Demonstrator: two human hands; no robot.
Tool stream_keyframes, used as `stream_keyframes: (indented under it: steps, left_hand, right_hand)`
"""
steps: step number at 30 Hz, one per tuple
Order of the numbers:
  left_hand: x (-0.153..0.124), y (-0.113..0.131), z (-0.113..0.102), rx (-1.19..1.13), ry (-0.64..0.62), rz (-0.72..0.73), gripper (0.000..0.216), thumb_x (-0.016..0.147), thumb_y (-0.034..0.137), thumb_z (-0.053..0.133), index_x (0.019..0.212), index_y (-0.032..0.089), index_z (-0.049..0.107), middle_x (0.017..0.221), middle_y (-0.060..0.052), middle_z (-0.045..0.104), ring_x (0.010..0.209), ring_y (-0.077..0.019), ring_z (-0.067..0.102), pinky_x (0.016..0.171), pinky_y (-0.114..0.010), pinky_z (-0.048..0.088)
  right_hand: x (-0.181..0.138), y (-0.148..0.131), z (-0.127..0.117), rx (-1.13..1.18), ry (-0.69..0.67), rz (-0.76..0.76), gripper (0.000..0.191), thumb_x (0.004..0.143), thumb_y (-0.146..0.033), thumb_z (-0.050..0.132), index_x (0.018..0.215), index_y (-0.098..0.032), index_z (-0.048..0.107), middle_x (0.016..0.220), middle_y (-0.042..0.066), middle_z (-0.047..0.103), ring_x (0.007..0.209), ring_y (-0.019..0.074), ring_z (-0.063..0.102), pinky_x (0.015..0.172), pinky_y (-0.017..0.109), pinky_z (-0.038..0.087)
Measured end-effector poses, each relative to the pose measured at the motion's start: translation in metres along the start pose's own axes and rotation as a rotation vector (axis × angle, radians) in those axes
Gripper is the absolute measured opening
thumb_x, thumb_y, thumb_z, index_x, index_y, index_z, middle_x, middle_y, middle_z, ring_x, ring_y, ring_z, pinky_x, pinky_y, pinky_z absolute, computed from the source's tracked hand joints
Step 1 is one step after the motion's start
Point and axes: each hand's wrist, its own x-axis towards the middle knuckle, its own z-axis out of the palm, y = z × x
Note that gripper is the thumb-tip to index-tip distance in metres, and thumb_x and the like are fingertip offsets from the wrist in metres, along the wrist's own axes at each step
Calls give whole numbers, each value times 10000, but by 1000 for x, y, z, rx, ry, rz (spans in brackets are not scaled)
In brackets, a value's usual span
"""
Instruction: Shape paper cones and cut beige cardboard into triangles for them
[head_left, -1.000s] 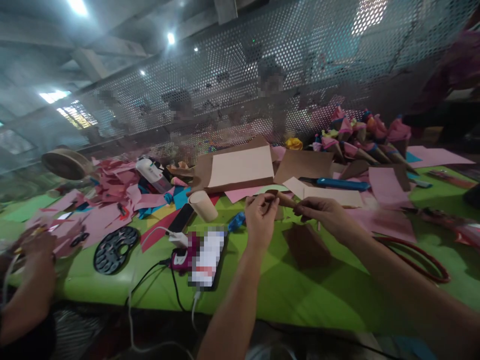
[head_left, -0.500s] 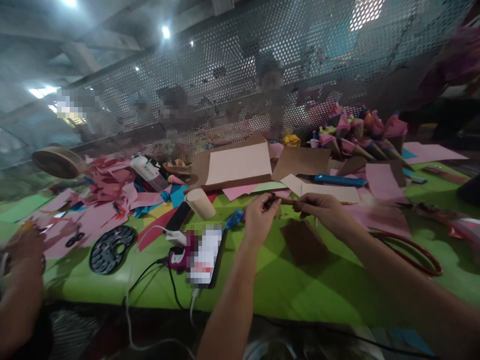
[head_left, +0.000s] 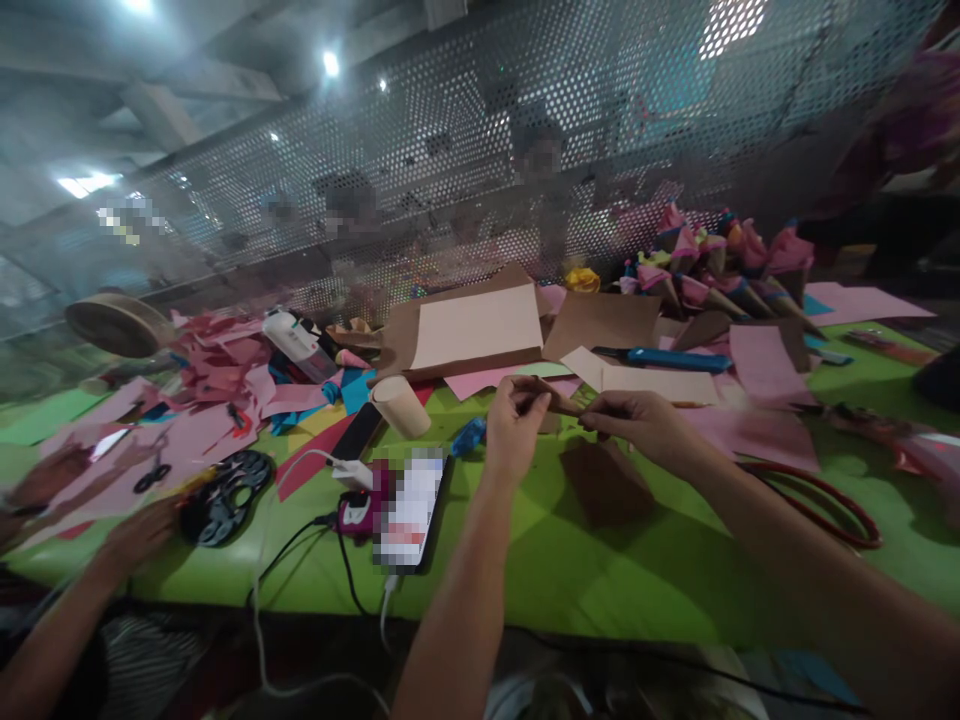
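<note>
My left hand (head_left: 514, 432) and my right hand (head_left: 637, 422) are raised over the green table (head_left: 600, 580), fingers pinched on the two ends of a brown rolled paper piece (head_left: 559, 402) held between them. Below it a dark brown paper sheet (head_left: 604, 482) lies flat on the table. A blue object (head_left: 469, 436) lies just left of my left hand.
A phone (head_left: 409, 510) on a cable and a pink device (head_left: 360, 512) lie near the front edge. A paper cup (head_left: 397, 406), glue bottle (head_left: 298, 345), pink scraps, brown card sheets (head_left: 480, 328), a blue cutter (head_left: 667, 358), paper cones (head_left: 712, 270) and a red ring (head_left: 832, 505) surround them. Another person's hands (head_left: 142, 530) work at left by a black disc (head_left: 221, 508).
My hands shifted slightly while turning the brown paper piece between them. The other person's hand at left moved right, toward the black disc.
</note>
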Motion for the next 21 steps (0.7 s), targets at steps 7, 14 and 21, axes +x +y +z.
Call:
stream_keyframes:
  steps: [7, 14, 21]
  left_hand:
    - [-3, -4, -1, 147, -213, 5, 153, 850, 107, 671, 961, 206, 639, 936, -52, 740, 897, -196, 723, 815, -326, 585]
    - [-7, -11, 2, 193, -306, 83, 263, 813, 115, 735, 1037, 230, 661, 1005, -76, 729, 970, -238, 693, 874, -397, 570]
    - [-4, -2, 1, 22, -259, 26, 264, 823, 152, 737, 1059, 211, 634, 1028, -61, 681, 908, -168, 645, 838, -305, 536]
  right_hand:
    - [-1, 0, 4, 48, 15, -72, 470, 715, -587, 805, 1034, -243, 790, 975, 74, 789, 869, 259, 698, 776, 378, 534]
    - [-4, 0, 5, 102, 65, -107, 399, 743, -462, 792, 1083, -255, 772, 947, 55, 766, 878, 241, 688, 799, 395, 549]
    - [-1, 0, 5, 218, 66, -34, 460, 627, -581, 884, 853, -219, 711, 816, 47, 743, 750, 210, 691, 714, 368, 580]
